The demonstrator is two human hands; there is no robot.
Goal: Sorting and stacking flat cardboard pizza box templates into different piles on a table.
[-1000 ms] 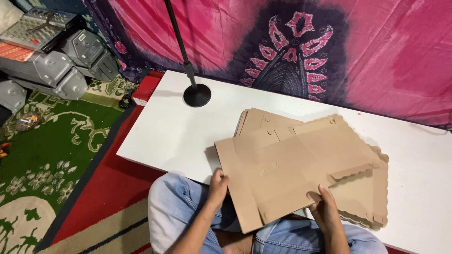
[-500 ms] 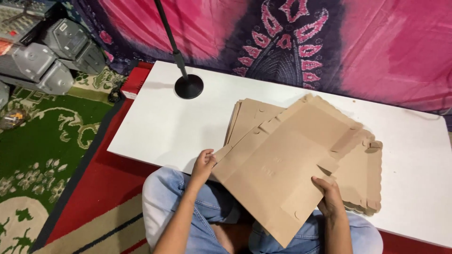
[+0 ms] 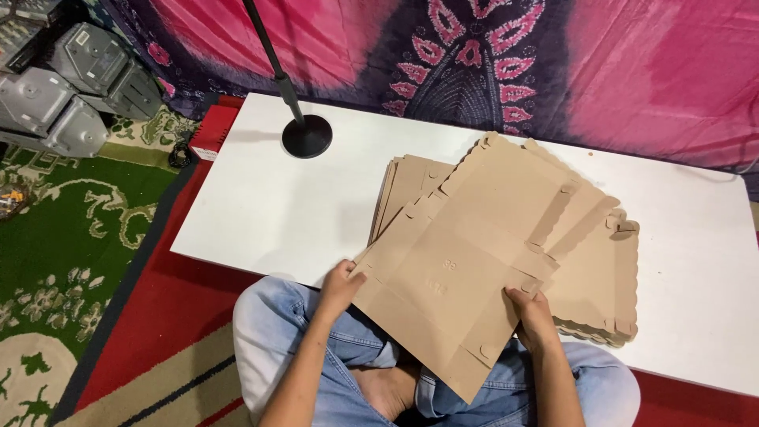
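A white table (image 3: 261, 213) lies bare across its left half, open to a reaching hand, broken only by a black round stand base (image 3: 307, 136) and its pole (image 3: 269, 47) near the table's far left edge. A stack of flat cardboard blanks (image 3: 601, 269) fills the table's middle. Tilted over the stack, a single cardboard sheet (image 3: 466, 261) juts past the table's near edge, held at its corners by the left hand (image 3: 340, 286) and right hand (image 3: 534, 315). Right of the stack, the table top runs clear to its right edge. A hanging pink-and-purple cloth (image 3: 632, 71) closes off the table's far side.
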